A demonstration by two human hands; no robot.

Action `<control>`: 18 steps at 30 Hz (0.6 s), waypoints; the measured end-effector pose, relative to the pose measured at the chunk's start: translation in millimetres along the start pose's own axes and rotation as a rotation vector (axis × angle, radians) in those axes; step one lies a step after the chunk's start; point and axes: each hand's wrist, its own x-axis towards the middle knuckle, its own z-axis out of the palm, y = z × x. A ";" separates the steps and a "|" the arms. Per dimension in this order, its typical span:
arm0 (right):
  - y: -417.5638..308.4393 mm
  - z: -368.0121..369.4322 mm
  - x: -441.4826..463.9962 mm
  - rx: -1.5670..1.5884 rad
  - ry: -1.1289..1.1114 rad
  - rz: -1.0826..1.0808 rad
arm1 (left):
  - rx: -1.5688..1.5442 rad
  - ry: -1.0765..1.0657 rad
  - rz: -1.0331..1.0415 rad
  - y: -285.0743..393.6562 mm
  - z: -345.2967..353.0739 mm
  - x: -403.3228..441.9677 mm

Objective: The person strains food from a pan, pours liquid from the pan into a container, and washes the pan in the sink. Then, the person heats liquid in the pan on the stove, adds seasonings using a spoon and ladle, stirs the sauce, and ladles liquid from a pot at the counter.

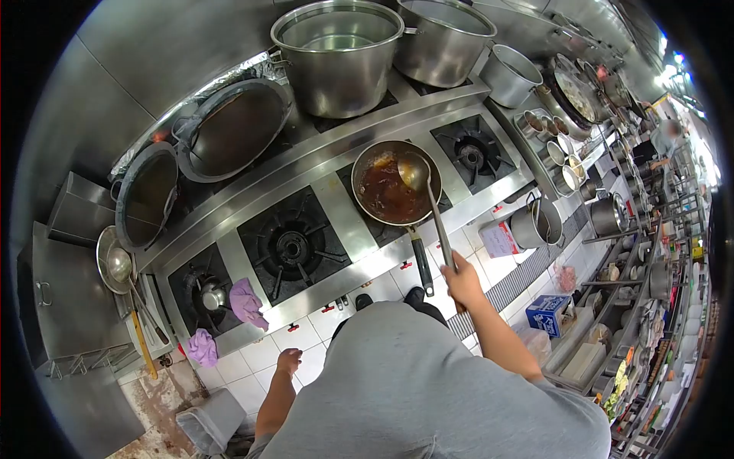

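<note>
A frying pan (382,200) with reddish-brown sauce sits on a burner of the steel stove (336,203), its black handle toward me. My right hand (462,281) is closed round the long handle of a metal ladle (414,171), whose bowl rests in the sauce at the pan's right side. Low at the left, over the floor, my left hand (290,360) hangs with its fingers curled; it touches nothing that I can see, and whether something small is inside is hidden. The nearest things to it are the stove's front edge and a purple cloth (247,304).
Two large steel pots (336,76) stand behind the stove, beside dark covered pans (237,130). Another purple cloth (202,347) lies at the front left. At the right are a pot (535,223), a blue box (550,314) and crowded shelves. A person (667,138) stands far right.
</note>
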 end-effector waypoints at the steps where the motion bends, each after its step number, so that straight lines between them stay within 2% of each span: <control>1: 2.2 -4.6 -12.3 -0.043 -0.013 0.006 | -0.039 0.086 0.065 6.1 1.8 -5.4; 3: 4.6 -0.9 -21.9 0.011 -0.022 0.094 | -0.080 0.172 0.117 14.7 7.9 -17.7; 5: 3.2 6.3 -13.5 0.174 -0.181 0.123 | -0.074 0.153 0.045 20.6 9.8 -25.4; 7: 4.8 12.0 11.9 0.141 -0.188 0.053 | -0.067 0.111 0.033 5.0 6.5 -11.2; 9: 6.6 14.2 27.5 0.061 -0.029 0.040 | -0.033 -0.047 0.025 -17.3 -2.6 16.1; 11: -3.6 -2.8 4.5 -0.029 -0.018 -0.005 | -0.028 0.013 0.018 3.0 2.6 -9.5; 13: 9.2 -8.5 -17.1 -0.013 -0.054 0.053 | -0.059 0.099 0.128 6.6 5.9 -15.0; 14: 11.0 -4.8 -27.0 0.105 -0.058 0.166 | -0.019 0.100 0.111 5.9 6.7 -15.5; 15: 2.6 -0.4 -31.4 0.147 -0.106 0.155 | -0.013 0.094 0.108 -3.8 4.5 -7.7; 17: -8.4 8.2 -14.1 0.211 -0.192 0.125 | 0.229 -0.028 0.142 -41.4 -5.7 31.4; 18: -6.7 12.7 2.2 0.236 -0.196 0.092 | 0.428 -0.194 0.281 -64.6 -16.0 55.8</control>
